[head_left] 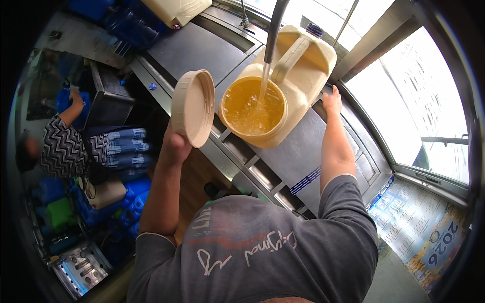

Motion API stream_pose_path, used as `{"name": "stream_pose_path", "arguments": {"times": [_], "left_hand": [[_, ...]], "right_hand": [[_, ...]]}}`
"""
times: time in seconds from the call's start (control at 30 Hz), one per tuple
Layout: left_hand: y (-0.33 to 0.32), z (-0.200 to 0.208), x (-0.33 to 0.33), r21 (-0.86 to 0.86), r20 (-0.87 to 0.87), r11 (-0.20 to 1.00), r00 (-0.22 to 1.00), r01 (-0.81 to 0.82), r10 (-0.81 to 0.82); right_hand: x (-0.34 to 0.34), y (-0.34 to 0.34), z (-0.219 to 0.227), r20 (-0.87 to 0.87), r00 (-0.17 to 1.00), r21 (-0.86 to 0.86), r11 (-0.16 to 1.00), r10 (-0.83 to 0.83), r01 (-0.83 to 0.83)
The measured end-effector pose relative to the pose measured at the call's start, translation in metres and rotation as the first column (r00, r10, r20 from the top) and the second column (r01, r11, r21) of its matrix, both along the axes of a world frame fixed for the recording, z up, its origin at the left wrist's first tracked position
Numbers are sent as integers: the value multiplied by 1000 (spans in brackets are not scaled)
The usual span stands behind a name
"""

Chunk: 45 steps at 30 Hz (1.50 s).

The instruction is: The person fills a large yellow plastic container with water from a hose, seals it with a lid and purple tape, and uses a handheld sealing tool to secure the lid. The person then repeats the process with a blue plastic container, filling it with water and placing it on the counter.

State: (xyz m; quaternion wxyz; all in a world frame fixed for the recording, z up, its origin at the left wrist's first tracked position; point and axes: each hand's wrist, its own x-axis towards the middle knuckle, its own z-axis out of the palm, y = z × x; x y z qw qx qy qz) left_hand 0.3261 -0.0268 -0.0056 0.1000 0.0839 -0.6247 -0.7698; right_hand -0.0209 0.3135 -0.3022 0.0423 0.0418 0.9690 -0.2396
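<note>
A beige plastic jug (319,61) with a moulded handle and a wide round mouth stands on the metal counter (298,151). Clear water (264,81) streams from a metal spout (276,25) into the mouth, where the bubbling liquid looks yellow. My left hand (178,146) grips a wide beige screw lid (201,108), held on edge to the left of the mouth with its hollow side facing the jug. Stretched out beside the jug's right side, my right hand (332,102) has its fingers apart and holds nothing. Whether it touches the jug or the ledge, I cannot tell.
Another beige container (182,9) stands at the far left end of the counter. A large window (419,96) lines the right side. Left of me, a person in a zigzag-patterned top (58,146) works near blue containers (134,199). A printed calendar sheet (414,217) hangs at the right.
</note>
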Motion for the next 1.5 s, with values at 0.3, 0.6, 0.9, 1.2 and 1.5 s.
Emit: {"name": "stream_pose_path", "arguments": {"times": [0.3, 0.6, 0.9, 1.2, 1.5], "left_hand": [[15, 19, -37, -153, -22, 985, 996, 82, -86], [17, 31, -62, -378, -56, 903, 968, 206, -244], [46, 65, -78, -958, 142, 183, 917, 223, -374], [38, 57, -77, -965, 117, 160, 883, 210, -454], [40, 62, -73, -986, 126, 48, 901, 160, -415]], "right_hand": [[14, -4, 12, 155, 988, 187, 982, 6, -36], [5, 31, -20, 251, 951, 51, 979, 179, -198], [270, 97, -1, 131, 960, 225, 950, -249, 216], [350, 99, -26, 280, 942, 267, 957, -185, 109], [358, 64, 27, 199, 909, -432, 800, -365, 416]]}}
